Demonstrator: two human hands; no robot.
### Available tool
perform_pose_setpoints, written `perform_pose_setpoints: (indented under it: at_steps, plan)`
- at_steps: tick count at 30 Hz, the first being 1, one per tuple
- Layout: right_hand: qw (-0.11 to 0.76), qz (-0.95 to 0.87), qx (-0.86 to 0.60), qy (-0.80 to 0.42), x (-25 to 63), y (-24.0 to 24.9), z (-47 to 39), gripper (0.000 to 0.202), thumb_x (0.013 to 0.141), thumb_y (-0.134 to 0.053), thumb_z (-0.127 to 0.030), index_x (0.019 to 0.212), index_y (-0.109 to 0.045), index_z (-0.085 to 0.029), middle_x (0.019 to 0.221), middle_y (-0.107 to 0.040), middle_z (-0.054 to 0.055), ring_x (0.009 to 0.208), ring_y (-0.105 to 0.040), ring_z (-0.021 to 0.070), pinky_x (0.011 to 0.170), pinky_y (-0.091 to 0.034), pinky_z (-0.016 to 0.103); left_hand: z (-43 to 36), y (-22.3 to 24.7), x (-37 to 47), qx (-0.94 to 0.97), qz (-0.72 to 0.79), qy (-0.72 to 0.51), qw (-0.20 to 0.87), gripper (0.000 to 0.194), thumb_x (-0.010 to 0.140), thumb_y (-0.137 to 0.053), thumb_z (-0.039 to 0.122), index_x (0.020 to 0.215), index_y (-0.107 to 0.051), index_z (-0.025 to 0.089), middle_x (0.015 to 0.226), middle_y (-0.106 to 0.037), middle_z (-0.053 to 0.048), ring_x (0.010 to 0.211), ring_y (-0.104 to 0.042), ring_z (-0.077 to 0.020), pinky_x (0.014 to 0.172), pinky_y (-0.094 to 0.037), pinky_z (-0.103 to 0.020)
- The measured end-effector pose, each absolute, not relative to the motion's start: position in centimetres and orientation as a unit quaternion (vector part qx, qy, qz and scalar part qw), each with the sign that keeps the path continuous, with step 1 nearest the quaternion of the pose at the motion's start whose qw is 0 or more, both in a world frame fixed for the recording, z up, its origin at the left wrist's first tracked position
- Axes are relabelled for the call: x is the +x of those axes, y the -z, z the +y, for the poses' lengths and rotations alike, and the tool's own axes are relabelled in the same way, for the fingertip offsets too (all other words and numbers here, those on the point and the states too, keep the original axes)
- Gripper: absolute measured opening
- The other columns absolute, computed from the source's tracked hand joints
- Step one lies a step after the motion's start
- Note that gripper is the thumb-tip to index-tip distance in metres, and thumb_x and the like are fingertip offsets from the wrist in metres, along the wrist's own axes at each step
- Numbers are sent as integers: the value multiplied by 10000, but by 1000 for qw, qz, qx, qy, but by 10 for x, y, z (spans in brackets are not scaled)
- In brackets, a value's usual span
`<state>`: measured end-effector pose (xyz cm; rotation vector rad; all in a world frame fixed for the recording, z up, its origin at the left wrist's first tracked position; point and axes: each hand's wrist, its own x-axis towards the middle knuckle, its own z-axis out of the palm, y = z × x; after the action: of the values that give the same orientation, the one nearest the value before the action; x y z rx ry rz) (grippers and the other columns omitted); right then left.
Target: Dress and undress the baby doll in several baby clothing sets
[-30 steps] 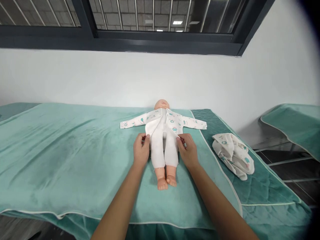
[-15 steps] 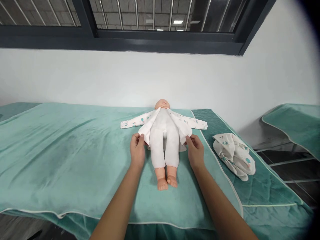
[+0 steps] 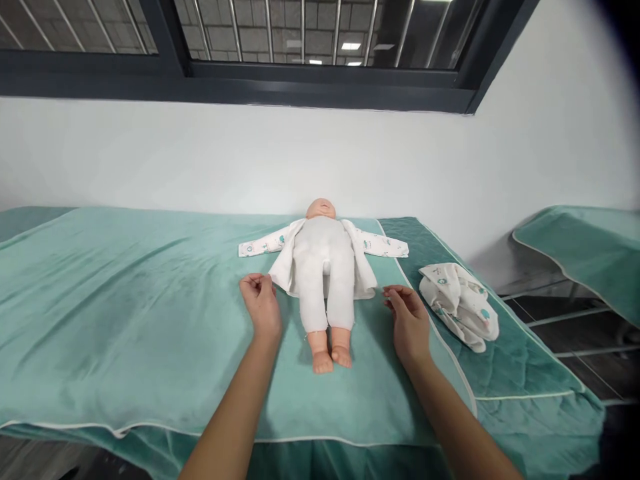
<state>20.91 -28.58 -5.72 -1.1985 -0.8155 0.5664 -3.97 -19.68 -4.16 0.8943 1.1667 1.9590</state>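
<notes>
A baby doll [image 3: 324,267] lies on its back on the green bed, with a white padded body and bare feet. It wears an open white baby jacket [image 3: 364,277], its printed sleeves stretched out to both sides and its front flaps spread. My left hand [image 3: 261,303] is beside the left flap's lower corner, fingers curled and pinched together; I see no cloth between them. My right hand [image 3: 409,320] is just off the right flap, thumb and fingers slightly apart with nothing held.
A crumpled printed white garment [image 3: 460,303] lies on the darker quilted cover [image 3: 520,360] at the right. Behind the bed stands a white wall [image 3: 225,153] under a dark window frame [image 3: 320,87]. Another green-covered bed [image 3: 590,247] is at far right.
Both hands have moved outward from the doll. The right hand has let go of its jacket flap, and the left appears to have released the other. The flaps lie spread lower.
</notes>
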Motion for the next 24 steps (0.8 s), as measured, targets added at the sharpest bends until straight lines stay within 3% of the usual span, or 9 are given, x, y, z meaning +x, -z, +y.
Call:
perform_pose_setpoints:
  at_steps: [4,10,13,17,21,24]
  plan:
    - [550,-521,-648,-77,255,47,-307,224,899,-566,-365,1061,-613,-217,1068,-650,66,940,-607,214,851,-489,376,-208,41,-40,398,465,-723,319,171,829,-622,262,938,-501,211,774,-487,53,613,-456,-68,614,-387,-203]
    - [140,-644,-731,176,328,36,-350,268,920,-499,-293,1153,-600,-209,1276,-603,124,1185,-520,358,916,-436,516,-248,40,-46,503,507,-609,346,129,879,-568,329,938,-558,215,764,-525,37,662,-500,-103,617,-399,-225]
    - [69,-626,-753,193,353,37,-359,283,937,-462,-321,1148,-601,-193,1298,-591,141,1128,-552,361,835,-453,474,-270,44,-54,567,519,-525,365,145,890,-560,352,928,-585,214,761,-559,30,691,-517,-118,659,-412,-244]
    - [91,-579,-802,114,373,22,-354,307,940,-413,-354,1101,-608,-179,1122,-661,160,899,-621,317,681,-424,400,-295,42,-66,639,494,-435,398,176,907,-544,374,935,-611,214,819,-609,10,770,-557,-141,737,-440,-275]
    - [295,-496,-816,19,355,-11,-346,307,875,-515,-438,1044,-613,-200,902,-677,100,806,-612,269,675,-407,360,-315,21,-69,704,462,-373,389,189,933,-515,374,956,-628,224,941,-655,-13,879,-601,-164,799,-469,-303]
    - [457,-477,-745,-94,317,-37,-343,244,808,-607,-447,914,-622,-227,796,-635,15,713,-568,194,658,-415,311,-328,5,-61,785,411,-358,295,200,923,-557,362,1080,-614,252,1178,-624,-42,1098,-573,-197,919,-471,-346]
